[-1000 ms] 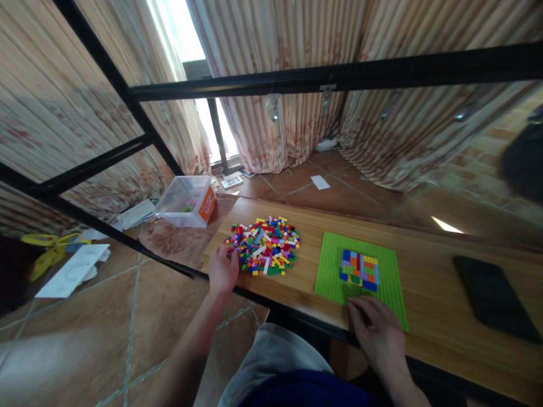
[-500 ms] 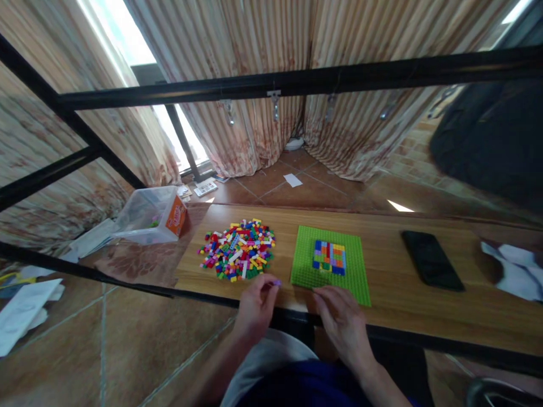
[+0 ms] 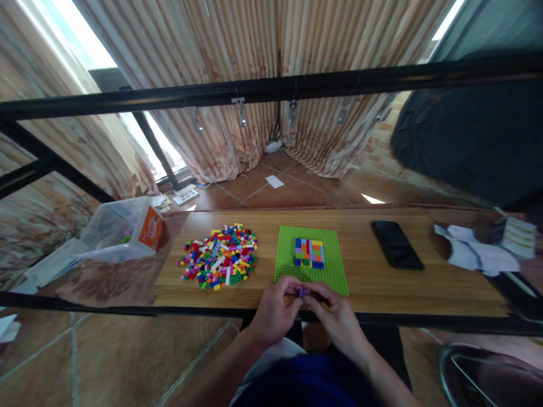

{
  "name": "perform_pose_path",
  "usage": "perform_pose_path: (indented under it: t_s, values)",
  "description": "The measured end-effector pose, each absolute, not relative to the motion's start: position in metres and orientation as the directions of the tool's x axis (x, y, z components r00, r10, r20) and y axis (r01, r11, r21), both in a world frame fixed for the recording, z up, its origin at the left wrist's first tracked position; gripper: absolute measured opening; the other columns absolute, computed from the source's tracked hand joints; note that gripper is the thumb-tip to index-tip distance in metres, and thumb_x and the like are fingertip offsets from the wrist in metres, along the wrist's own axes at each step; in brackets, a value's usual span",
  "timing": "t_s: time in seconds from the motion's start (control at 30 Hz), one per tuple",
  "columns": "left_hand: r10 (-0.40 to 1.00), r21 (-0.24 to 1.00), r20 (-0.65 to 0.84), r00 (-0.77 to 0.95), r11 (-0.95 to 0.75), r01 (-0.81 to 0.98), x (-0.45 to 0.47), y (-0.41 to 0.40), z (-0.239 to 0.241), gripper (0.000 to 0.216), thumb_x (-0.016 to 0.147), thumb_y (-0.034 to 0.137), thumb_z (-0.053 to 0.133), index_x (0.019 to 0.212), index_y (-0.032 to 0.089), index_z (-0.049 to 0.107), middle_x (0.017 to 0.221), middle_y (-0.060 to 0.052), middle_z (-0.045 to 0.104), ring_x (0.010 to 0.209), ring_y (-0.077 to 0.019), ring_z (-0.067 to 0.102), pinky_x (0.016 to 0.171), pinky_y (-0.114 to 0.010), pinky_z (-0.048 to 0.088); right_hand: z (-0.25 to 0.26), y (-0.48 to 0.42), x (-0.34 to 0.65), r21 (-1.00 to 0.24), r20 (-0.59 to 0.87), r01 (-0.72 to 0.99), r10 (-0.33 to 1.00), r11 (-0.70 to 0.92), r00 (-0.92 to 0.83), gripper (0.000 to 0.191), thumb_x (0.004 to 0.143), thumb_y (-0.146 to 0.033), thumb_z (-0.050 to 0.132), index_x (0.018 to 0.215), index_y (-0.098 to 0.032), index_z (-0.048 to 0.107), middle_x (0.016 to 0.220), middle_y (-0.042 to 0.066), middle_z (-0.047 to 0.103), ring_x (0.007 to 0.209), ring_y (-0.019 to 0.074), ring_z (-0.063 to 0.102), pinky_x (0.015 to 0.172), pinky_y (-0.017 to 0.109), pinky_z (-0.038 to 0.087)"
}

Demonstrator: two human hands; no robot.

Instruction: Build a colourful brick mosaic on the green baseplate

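Between the fingertips of my left hand [image 3: 278, 308] and my right hand [image 3: 333, 314] is a small purple toy brick [image 3: 302, 293]. Both hands are closed on it, just in front of the near edge of a green studded baseplate [image 3: 335, 277]. On that plate sits a flat block of multicoloured bricks [image 3: 309, 253], in rows of blue, orange, red, yellow and purple. A heap of loose bricks [image 3: 220, 257] lies to the left of the plate. Fingers partly cover the purple brick.
A black phone [image 3: 396, 244] rests on the wooden tabletop [image 3: 360, 226] at right, with crumpled white papers [image 3: 475, 251] beyond it. At left stands a clear plastic bin [image 3: 114, 226] with an orange label. A black metal bar [image 3: 263, 90] crosses above the table.
My left hand has moved right with the purple brick, and my right hand has met it there, its fingers now on the brick. The whole view has shifted too.
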State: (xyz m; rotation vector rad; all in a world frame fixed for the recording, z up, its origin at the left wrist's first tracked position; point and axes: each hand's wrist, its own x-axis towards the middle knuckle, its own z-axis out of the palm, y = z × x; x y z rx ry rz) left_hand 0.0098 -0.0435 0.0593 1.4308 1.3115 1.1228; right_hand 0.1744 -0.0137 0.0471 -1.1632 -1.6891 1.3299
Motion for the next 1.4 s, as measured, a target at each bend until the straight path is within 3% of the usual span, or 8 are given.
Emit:
perform_pose_path:
  t_s: [0.17,0.33,0.53,0.8,1.03,1.4]
  values:
    - [0.997,0.982,0.061,0.046,-0.068,0.176,0.017,-0.042,0.054,0.025,0.084,0.007,0.058,0.106,0.018,0.059,0.104,-0.005,0.071,0.097,-0.0158,0.069,0.088,-0.029,0.055,0.047,-0.014,0.180,-0.964,-0.008,0.250,0.934,0.088,-0.357,0.025,0.088,-0.037,0.062,0.108,-0.025,0.072,0.105,0.005,0.070,0.102,0.0215,0.064,0.089,0.035,0.050]
    - [0.993,0.947,0.119,0.018,-0.119,0.298,0.013,-0.039,0.048,0.022,0.086,0.010,0.060,0.105,0.019,0.063,0.101,-0.004,0.072,0.095,-0.0161,0.068,0.088,-0.029,0.054,0.040,-0.014,0.179,-0.952,0.013,0.285,0.942,0.114,-0.335,0.026,0.089,-0.037,0.060,0.108,-0.025,0.071,0.106,0.006,0.070,0.102,0.0218,0.064,0.091,0.036,0.050]
    - [0.958,0.814,0.278,-0.064,-0.200,0.545,0.004,-0.003,0.041,0.013,0.087,0.010,0.060,0.092,0.019,0.068,0.095,-0.004,0.073,0.093,-0.0193,0.065,0.087,-0.034,0.050,0.033,0.003,0.185,-0.924,0.094,0.359,0.989,0.130,-0.116,0.027,0.087,-0.041,0.058,0.100,-0.021,0.072,0.100,0.008,0.070,0.092,0.0225,0.065,0.084,0.038,0.051]
    - [0.929,0.610,0.368,0.040,-0.273,0.744,0.013,0.027,0.023,0.009,0.090,0.019,0.062,0.090,0.023,0.070,0.096,-0.001,0.075,0.093,-0.0213,0.060,0.088,-0.039,0.042,0.036,0.021,0.189,-0.901,0.130,0.407,0.988,0.151,-0.079,0.028,0.086,-0.042,0.057,0.094,-0.020,0.073,0.097,0.009,0.072,0.088,0.0226,0.066,0.081,0.038,0.052]
    - [0.907,0.599,0.415,0.079,-0.337,0.726,0.011,0.031,0.018,0.018,0.094,0.024,0.056,0.093,0.022,0.073,0.100,-0.004,0.074,0.094,-0.0211,0.059,0.088,-0.040,0.044,0.033,0.020,0.192,-0.885,0.139,0.432,0.984,0.174,-0.113,0.028,0.088,-0.042,0.055,0.095,-0.021,0.072,0.099,0.009,0.072,0.091,0.0234,0.066,0.081,0.038,0.051]
    - [0.891,0.665,0.448,0.071,-0.385,0.640,0.011,0.041,0.007,0.024,0.093,0.011,0.050,0.092,0.019,0.072,0.103,-0.006,0.068,0.097,-0.0171,0.063,0.088,-0.031,0.052,0.043,0.042,0.187,-0.859,0.177,0.466,0.977,0.210,-0.116,0.029,0.086,-0.040,0.055,0.094,-0.019,0.072,0.094,0.010,0.072,0.082,0.0221,0.065,0.076,0.037,0.051]
